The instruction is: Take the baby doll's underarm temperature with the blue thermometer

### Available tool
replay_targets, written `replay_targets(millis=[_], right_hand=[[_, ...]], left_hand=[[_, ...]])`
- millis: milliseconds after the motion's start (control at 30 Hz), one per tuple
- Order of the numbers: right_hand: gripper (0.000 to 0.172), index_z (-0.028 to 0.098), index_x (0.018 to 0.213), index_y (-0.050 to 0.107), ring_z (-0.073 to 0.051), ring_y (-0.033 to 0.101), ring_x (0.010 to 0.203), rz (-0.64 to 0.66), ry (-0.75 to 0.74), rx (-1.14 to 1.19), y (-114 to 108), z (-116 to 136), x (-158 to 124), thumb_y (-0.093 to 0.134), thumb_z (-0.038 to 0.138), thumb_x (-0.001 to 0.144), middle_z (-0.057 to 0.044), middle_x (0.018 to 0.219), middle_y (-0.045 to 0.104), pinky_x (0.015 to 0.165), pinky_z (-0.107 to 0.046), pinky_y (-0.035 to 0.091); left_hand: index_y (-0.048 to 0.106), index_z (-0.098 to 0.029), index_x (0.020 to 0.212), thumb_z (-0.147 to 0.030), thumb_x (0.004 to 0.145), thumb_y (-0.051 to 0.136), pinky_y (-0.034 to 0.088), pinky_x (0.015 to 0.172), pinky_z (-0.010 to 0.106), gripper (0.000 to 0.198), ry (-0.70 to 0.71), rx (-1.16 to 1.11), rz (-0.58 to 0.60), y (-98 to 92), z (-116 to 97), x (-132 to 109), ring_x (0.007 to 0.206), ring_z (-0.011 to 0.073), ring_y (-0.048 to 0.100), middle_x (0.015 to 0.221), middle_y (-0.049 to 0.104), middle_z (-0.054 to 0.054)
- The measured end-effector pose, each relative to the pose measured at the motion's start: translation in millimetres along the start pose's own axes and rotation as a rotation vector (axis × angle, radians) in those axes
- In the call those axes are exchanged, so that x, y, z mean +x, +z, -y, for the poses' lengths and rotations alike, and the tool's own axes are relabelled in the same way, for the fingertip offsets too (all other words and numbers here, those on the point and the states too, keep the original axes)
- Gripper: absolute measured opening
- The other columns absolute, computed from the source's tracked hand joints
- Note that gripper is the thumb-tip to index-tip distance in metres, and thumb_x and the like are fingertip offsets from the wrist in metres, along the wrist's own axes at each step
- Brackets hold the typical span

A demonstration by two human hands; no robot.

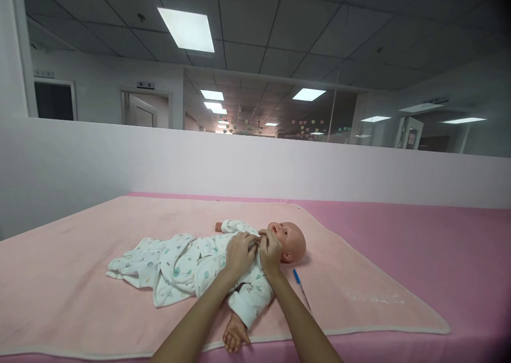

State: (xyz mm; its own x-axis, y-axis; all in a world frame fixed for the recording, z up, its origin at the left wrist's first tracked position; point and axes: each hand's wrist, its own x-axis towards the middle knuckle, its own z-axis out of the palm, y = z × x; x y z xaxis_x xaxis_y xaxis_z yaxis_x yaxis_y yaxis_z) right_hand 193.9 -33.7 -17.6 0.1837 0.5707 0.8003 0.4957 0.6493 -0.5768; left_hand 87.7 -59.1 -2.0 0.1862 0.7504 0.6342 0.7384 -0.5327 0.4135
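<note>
A baby doll lies on its back, head to the right, mouth open. It wears a white printed long-sleeved shirt and matching trousers. At the shirt's neckline, just below the chin, both of my hands meet. My left hand rests on the upper chest, its fingertips pinched at the collar. Beside it, my right hand is closed with thumb and fingers together at the same place. A small pale strip, perhaps a shirt tie, shows between the fingertips; most of it is hidden.
A blue-capped pen lies right of my right forearm. Beneath the doll is a light pink mat with a pale border, on a darker pink padded surface. A low white wall with glass above runs behind.
</note>
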Motion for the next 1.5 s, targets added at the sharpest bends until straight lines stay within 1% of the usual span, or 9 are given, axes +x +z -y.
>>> replay_targets(millis=[100,233,400,500,633,733,900,1233,1500], right_hand=[[0.024,0.015,0.075,0.057,-0.014,0.053,0.071,-0.08,-0.017,0.012,-1.1,1.5,1.0,0.033,0.012,0.076,-0.003,0.074,0.059,0.067,-0.026,0.042],[0.022,0.016,0.072,0.055,-0.013,0.052,0.073,-0.187,-0.104,0.004,-2.4,3.4,2.5,0.034,0.009,0.075,-0.002,0.073,0.058,0.071,-0.027,0.041],[0.022,0.017,0.07,0.054,-0.014,0.052,0.072,-0.223,-0.159,-0.022,-2.2,0.9,4.3,0.035,0.008,0.075,-0.001,0.07,0.059,0.08,-0.03,0.039],[0.023,0.017,0.069,0.055,-0.014,0.052,0.071,-0.213,-0.154,-0.036,-1.3,-1.0,3.9,0.035,0.008,0.075,-0.001,0.069,0.059,0.084,-0.032,0.038],[0.023,0.017,0.067,0.055,-0.014,0.053,0.071,-0.177,-0.092,-0.033,-1.3,-1.1,2.0,0.034,0.011,0.075,-0.002,0.068,0.058,0.076,-0.028,0.041],[0.024,0.017,0.067,0.056,-0.014,0.052,0.068,-0.162,-0.066,-0.035,-1.6,0.1,1.2,0.034,0.012,0.075,-0.001,0.066,0.058,0.071,-0.027,0.041],[0.024,0.016,0.065,0.056,-0.013,0.05,0.064,-0.158,-0.077,-0.037,-0.7,-0.8,1.3,0.035,0.012,0.074,-0.002,0.064,0.058,0.067,-0.026,0.04],[0.022,0.016,0.064,0.055,-0.012,0.049,0.062,-0.118,-0.058,-0.011,0.4,-3.7,0.9,0.036,0.011,0.073,-0.002,0.064,0.058,0.06,-0.023,0.037],[0.022,0.015,0.06,0.054,-0.011,0.049,0.061,-0.123,-0.066,-0.019,-0.9,-0.7,0.8,0.036,0.009,0.072,0.0,0.062,0.056,0.06,-0.022,0.037]], left_hand=[[0.06,-0.027,0.09,-0.018,0.072,0.046,0.03,0.079,0.031,0.024,-0.032,0.026,-0.001,-1.2,-0.9,0.2,0.088,0.0152,0.045,0.089,0.057,-0.001],[0.06,-0.027,0.09,-0.022,0.074,0.044,0.031,0.078,0.031,0.024,-0.036,0.058,0.001,-0.3,-0.2,0.3,0.087,0.0157,0.045,0.087,0.057,0.0],[0.06,-0.028,0.093,-0.023,0.076,0.043,0.031,0.078,0.031,0.025,-0.038,0.104,0.031,0.4,0.6,1.5,0.088,0.0152,0.045,0.089,0.056,0.0],[0.06,-0.029,0.096,-0.024,0.078,0.042,0.031,0.077,0.031,0.025,-0.037,0.129,0.032,1.4,1.6,2.0,0.088,0.0153,0.045,0.09,0.056,0.001],[0.058,-0.029,0.098,-0.026,0.081,0.038,0.031,0.076,0.032,0.026,-0.018,0.151,0.022,2.3,2.5,1.6,0.087,0.0158,0.045,0.09,0.056,0.001],[0.057,-0.027,0.099,-0.024,0.08,0.038,0.031,0.076,0.032,0.027,-0.006,0.143,0.022,0.5,0.9,0.5,0.088,0.0161,0.045,0.091,0.057,0.001],[0.056,-0.025,0.101,-0.021,0.076,0.042,0.032,0.078,0.031,0.029,-0.004,0.129,0.041,-2.7,-2.7,-0.8,0.09,0.0168,0.045,0.093,0.056,0.002],[0.057,-0.027,0.095,-0.021,0.076,0.044,0.031,0.076,0.03,0.024,0.005,0.084,-0.002,1.7,0.7,-0.4,0.086,0.0158,0.046,0.089,0.058,-0.001],[0.057,-0.026,0.093,-0.025,0.078,0.046,0.033,0.077,0.029,0.019,-0.013,0.034,-0.049,4.5,3.7,-0.5,0.086,0.0147,0.047,0.088,0.06,-0.002]])
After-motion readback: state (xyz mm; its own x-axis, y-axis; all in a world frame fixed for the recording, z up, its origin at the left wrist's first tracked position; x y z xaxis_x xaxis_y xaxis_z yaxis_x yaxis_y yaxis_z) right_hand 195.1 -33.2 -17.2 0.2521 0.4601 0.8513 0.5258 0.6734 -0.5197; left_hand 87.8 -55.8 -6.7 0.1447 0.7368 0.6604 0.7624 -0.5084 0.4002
